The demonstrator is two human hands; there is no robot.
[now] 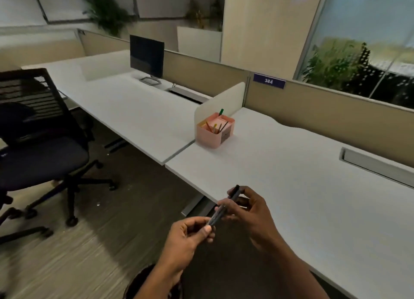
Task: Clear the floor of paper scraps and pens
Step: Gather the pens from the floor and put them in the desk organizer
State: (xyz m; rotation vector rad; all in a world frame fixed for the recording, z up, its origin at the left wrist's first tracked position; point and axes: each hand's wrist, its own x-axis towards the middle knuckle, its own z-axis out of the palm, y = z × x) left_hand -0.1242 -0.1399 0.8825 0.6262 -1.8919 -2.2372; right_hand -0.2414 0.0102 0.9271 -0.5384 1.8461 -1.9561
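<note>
A dark pen (224, 207) is gripped by both the left hand (190, 233) and right hand (248, 211); a pink organizer (215, 130) is seen on the counter (291, 175)

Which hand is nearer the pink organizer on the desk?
Right. The right hand sits over the desk edge, below the pink organizer; the left hand is lower, off the desk.

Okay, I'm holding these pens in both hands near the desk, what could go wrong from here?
1. The pens are pinched only at their ends by the left hand and right hand, out past the desk edge; a slip would likely drop them back on the floor.
2. The pink organizer is already crowded, so dropping them in carelessly might miss.
3. Small white scraps near the chair could be overlooked.
</note>
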